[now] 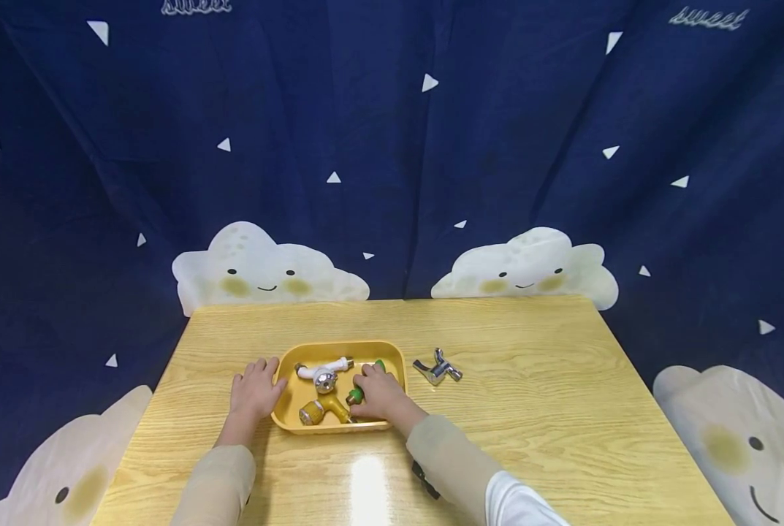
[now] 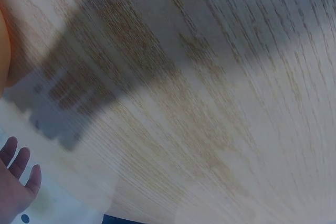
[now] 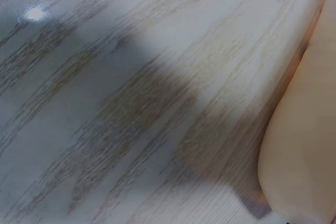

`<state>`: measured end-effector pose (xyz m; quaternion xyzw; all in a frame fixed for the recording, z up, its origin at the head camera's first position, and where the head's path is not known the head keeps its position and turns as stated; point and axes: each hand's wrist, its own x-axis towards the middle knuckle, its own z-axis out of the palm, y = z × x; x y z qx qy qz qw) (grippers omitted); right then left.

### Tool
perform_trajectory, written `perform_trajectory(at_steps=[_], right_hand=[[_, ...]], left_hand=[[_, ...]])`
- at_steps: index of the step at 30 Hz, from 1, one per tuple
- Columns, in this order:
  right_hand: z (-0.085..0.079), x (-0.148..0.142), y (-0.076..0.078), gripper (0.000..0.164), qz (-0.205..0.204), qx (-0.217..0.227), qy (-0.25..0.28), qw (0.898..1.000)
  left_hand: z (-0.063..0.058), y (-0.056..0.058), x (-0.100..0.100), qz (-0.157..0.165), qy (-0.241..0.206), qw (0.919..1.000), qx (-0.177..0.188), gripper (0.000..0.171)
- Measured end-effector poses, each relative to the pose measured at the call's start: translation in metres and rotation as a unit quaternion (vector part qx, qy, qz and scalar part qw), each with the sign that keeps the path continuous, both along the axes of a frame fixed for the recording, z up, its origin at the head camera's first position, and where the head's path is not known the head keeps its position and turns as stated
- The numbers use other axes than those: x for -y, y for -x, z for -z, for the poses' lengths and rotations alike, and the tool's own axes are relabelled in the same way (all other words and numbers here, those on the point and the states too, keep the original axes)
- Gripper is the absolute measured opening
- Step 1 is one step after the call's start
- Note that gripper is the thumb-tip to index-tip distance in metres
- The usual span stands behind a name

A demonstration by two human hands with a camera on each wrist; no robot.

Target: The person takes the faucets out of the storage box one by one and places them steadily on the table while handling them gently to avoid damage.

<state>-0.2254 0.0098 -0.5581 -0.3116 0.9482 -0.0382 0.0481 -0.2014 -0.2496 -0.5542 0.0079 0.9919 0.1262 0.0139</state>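
A yellow tray [image 1: 340, 345] holds several taps. Inside lie a white tap [image 1: 324, 372] with a chrome knob, a yellow tap [image 1: 329, 406] and a green tap [image 1: 355, 396]. My right hand [image 1: 380, 396] reaches over the tray's right side and grips the green tap, covering its middle. At the tray's left rim rests my left hand [image 1: 258, 389], its fingers extended and the thumb by the edge. Fingers of that hand [image 2: 18, 182] also show at the corner of the left wrist view. The right wrist view has only the tray's wall [image 3: 302, 129], no hand.
A chrome tap [image 1: 438, 367] lies on the wooden table [image 1: 530, 409], right of the tray. Behind the table hangs a dark blue curtain [image 1: 378, 131] with printed clouds. A small black object [image 1: 424, 480] shows beneath the right sleeve.
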Motion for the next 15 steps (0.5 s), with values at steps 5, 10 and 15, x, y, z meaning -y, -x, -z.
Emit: perform_trajectory(at_steps=[5, 10, 15], right_hand=[[-0.003, -0.001, 0.000, 0.041, 0.000, -0.005, 0.017, 1.000], [-0.008, -0.001, -0.001, 0.042, 0.000, -0.013, 0.033, 0.999], [-0.014, 0.000, 0.000, 0.048, 0.000, -0.020, 0.038, 0.999]], left_hand=[[0.000, 0.001, 0.000, 0.002, 0.003, 1.0000, 0.002, 0.050], [-0.001, 0.002, 0.000, 0.002, 0.003, 1.0000, 0.005, 0.050], [-0.002, 0.001, 0.000, 0.002, 0.003, 1.0000, 0.009, 0.050]])
